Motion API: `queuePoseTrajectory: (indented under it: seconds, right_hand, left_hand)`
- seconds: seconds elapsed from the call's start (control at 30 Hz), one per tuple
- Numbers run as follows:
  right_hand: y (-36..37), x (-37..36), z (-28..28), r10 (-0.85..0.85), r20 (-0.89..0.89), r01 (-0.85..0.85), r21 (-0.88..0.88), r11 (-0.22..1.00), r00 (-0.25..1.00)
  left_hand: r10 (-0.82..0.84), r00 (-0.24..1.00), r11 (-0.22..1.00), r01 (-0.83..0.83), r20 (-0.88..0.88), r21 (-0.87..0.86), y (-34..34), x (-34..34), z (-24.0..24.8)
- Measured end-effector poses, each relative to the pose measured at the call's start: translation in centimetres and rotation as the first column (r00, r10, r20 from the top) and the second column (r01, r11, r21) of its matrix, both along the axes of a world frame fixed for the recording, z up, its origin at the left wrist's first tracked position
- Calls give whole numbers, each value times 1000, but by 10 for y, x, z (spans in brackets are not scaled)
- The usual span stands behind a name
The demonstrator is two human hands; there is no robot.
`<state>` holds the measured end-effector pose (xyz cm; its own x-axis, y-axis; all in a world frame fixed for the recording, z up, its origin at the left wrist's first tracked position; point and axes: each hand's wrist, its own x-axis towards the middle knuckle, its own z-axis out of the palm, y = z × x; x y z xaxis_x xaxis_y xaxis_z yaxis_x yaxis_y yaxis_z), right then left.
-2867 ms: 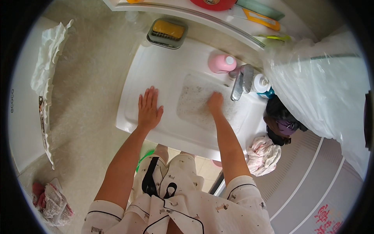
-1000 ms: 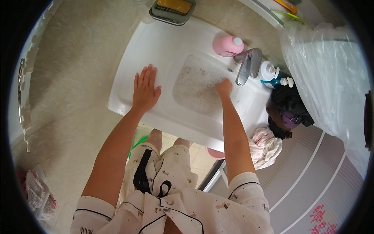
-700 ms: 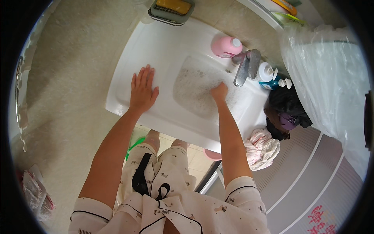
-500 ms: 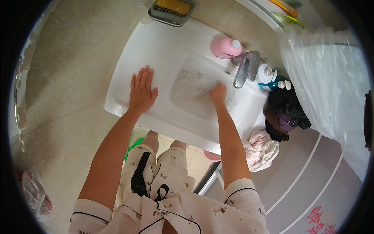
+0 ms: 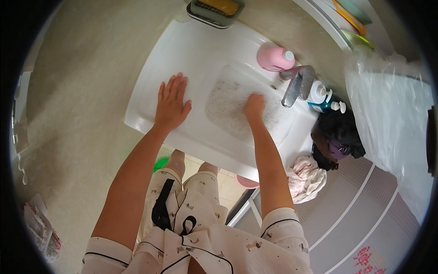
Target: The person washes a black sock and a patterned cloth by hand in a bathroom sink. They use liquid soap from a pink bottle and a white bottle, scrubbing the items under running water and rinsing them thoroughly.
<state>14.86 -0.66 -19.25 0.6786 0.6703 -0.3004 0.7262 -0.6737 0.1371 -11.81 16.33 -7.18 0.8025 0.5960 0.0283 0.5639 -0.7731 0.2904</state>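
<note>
My left hand (image 5: 172, 105) lies flat on the left ledge of a white washbasin (image 5: 178, 50), fingers spread and holding nothing. My right hand (image 5: 254, 106) is lowered into foamy water (image 5: 224, 102) in the bowl. Its fingers are hidden by the suds, so what they hold, if anything, does not show. A grey metal faucet (image 5: 297, 86) reaches over the bowl to the right of that hand. Behind it, on the back rim, stands a pink bottle (image 5: 274, 59) with a white cap.
Beside the faucet are a white pump bottle (image 5: 316, 92) and a teal pump bottle (image 5: 321, 106). Dark clothes (image 5: 340, 130) and a pale crumpled cloth (image 5: 306, 179) rest at the right. Clear plastic sheeting (image 5: 388, 109) hangs there. A soap dish (image 5: 215, 14) sits at the far edge.
The view has shifted slightly, moving the basin to the right in the picture. My right hand is a little farther left in the suds. My left hand keeps its place on the ledge.
</note>
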Motion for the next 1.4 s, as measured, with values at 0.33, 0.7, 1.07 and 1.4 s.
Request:
queuePoseTrajectory:
  seconds: [0.33, 0.7, 1.07, 1.4]
  right_hand:
    - [-29, 13, -5, -20, -157, 57, 240, 969, 987]
    - [-46, 33, -15, -168, -218, 248, 416, 875, 961]
    - [-41, 32, -15, -513, -366, 630, 423, 651, 777]
    - [-15, 30, 12, -676, -540, 840, 119, 529, 502]
  left_hand:
    - [10, 1000, 1000, -10, -16, 10, -1, -4, -4]
    - [6, 999, 1000, -5, -43, 23, -1, 1, -2]
    - [-259, 945, 897, 313, 200, -314, -115, 126, -58]
    - [-272, 914, 859, 90, -300, -505, -146, 175, -90]
